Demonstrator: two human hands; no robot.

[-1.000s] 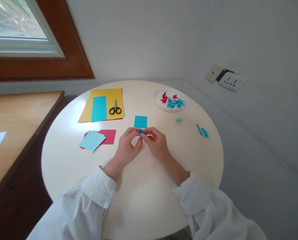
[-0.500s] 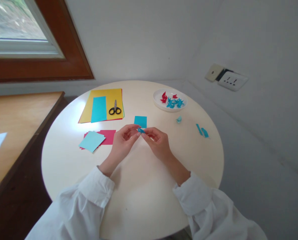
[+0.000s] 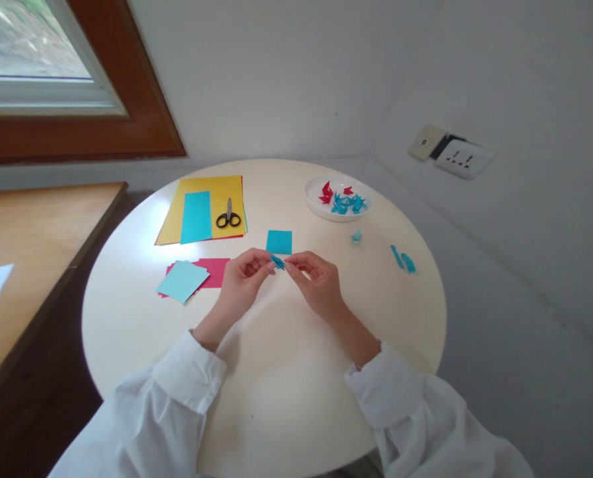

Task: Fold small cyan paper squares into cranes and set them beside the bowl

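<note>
Open table between the forearms, closed off ahead by the two hands
The near part of the table (image 3: 286, 385) is free up to the folded blue paper (image 3: 277, 262), where the left hand (image 3: 244, 275) and right hand (image 3: 319, 282) nearly meet and block the way forward. Just beyond, a blue square (image 3: 279, 241) lies flat; past it a bare lane reaches the far edge, between the scissors (image 3: 228, 218) and the raised rim of the white dish (image 3: 312, 204). Right of the right hand, a gap runs below the pale folded piece (image 3: 356, 237) to the blue scraps (image 3: 408, 263).

Room, exact kind unclear: window (image 3: 32, 40), socket (image 3: 464, 159), table (image 3: 286, 358).
</note>
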